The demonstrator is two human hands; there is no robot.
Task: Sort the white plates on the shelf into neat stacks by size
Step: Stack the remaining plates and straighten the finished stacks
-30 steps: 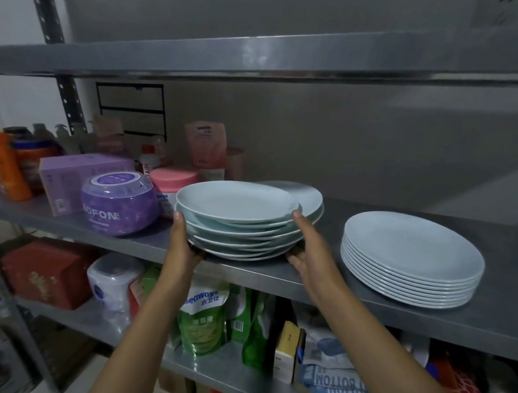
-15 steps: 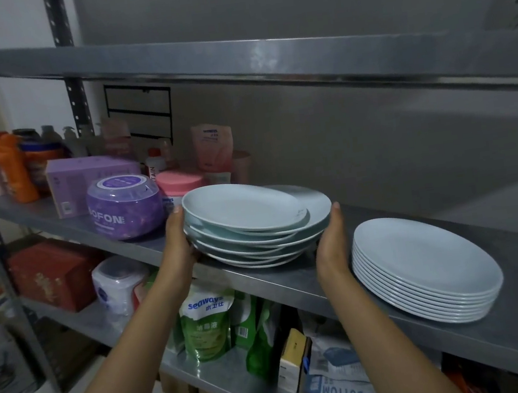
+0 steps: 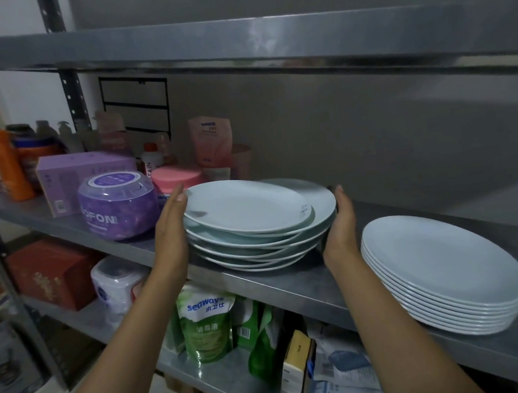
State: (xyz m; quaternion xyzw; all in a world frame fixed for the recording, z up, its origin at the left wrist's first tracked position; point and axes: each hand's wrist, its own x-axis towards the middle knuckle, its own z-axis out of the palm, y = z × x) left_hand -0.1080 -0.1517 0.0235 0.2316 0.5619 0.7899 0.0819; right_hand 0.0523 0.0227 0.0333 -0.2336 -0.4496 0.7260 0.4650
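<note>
Flat palms flank uneven plate stack (image 3: 255, 229).

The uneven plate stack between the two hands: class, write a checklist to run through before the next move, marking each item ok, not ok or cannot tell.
1. Left hand flat against the uneven plate stack: ok.
2. Right hand against its opposite side: ok.
3. Plate edges aligned: not ok, the top plates sit offset.
4. Stack fully on the shelf: ok.
5. Clear of the neat stack: ok.
6. All plates one size: cannot tell.
</note>
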